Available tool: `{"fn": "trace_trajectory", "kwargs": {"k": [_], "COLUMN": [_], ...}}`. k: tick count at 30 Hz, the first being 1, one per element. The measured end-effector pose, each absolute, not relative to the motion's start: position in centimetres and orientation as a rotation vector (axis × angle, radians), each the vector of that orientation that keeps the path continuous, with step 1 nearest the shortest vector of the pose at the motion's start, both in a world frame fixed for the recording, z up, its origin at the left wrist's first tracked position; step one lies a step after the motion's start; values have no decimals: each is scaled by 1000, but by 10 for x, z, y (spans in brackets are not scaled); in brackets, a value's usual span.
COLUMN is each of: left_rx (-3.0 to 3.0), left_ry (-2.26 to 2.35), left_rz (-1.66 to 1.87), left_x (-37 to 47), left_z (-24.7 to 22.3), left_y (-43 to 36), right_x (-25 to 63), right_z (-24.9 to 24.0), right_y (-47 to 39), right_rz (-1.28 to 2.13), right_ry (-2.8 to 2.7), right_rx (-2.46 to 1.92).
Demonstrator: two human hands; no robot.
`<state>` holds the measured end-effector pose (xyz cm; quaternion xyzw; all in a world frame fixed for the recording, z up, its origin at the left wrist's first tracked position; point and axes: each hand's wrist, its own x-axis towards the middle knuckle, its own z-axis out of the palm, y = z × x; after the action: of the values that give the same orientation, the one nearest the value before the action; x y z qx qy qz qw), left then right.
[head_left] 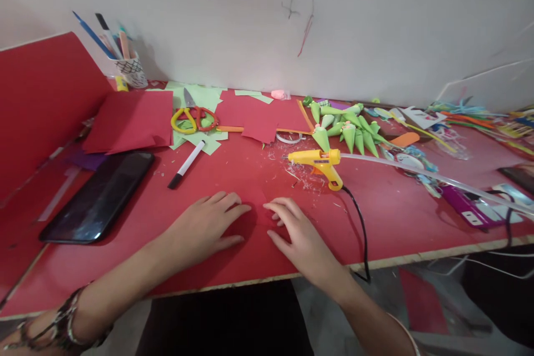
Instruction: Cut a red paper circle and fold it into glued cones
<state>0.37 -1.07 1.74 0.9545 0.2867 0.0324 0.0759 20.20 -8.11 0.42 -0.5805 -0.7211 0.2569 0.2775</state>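
A piece of thin red paper (259,208) seems to lie on the red-topped desk (400,222), between the two bare hands; red on red, its edges barely show. It should be very light, flexible and easily creased, and so best taken by an edge or corner between thumb and fingertip, with the other hand steadying it flat.

The left hand (208,225) rests palm down at its left, grip loose, fingers slightly parted and clenched on nothing visible. The right hand (298,236) curves in from the other side, thumb and forefinger apart; whether its tucked fingers pinch the paper, one cannot tell.

Just beyond the right hand lies a yellow plastic glue gun (319,160), its nozzle pointing left, with small light-green paper cones (348,133) heaped behind it. Beyond the left hand lie a white marker with a black cap (187,164) and scissors with yellow and orange handles (203,118). Farther left are a black smartphone (100,197) and a stack of red paper squares (129,119).
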Motion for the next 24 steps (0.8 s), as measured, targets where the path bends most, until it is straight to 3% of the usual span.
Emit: {"fn": "trace_trajectory", "kwargs": {"k": [10, 20, 24], "left_rx": [3094, 3443, 3345], "left_ry": [687, 383, 448], "left_rz": [178, 574, 627], "left_x": [21, 22, 18], "left_z": [18, 27, 30], "left_y": [-8, -9, -3], "right_x": [191, 189, 200], "right_z": [4, 6, 16], "right_y": [-80, -83, -84], "right_rz": [778, 980, 757], "right_ry": [-1888, -1577, -1802], "right_rx": [-1471, -1351, -1310]}}
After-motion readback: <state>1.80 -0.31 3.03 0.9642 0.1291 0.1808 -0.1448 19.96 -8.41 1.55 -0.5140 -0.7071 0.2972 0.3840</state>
